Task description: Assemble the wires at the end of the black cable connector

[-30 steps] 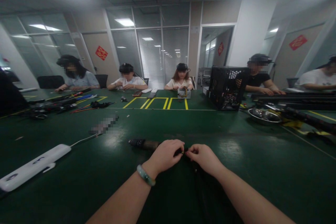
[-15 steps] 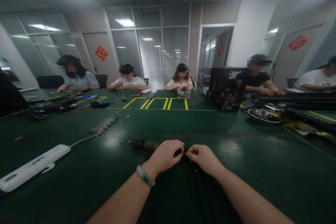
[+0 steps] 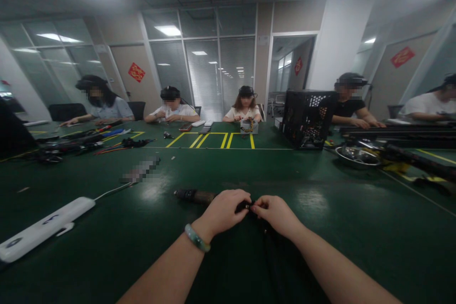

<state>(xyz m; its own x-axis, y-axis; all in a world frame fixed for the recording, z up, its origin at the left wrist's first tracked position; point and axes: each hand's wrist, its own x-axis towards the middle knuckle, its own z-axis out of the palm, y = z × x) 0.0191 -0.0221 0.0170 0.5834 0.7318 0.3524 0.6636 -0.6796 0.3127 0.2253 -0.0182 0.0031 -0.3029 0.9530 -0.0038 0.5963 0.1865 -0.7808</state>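
Left hand [image 3: 228,210] and right hand [image 3: 277,214]: each grip clamped on a small dark part [image 3: 242,206] (form partly obscured), above the worktop [image 3: 213,166].

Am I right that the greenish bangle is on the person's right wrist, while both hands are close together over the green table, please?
Not quite: the head view shows the greenish bangle on the wrist of the left hand. The right hand is indeed close to it over the green table.

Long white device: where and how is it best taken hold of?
Probably across its middle, with the left hand from above: the long white device lies slanted, a cord leaving its far end and a hook-like piece jutting from its right side.
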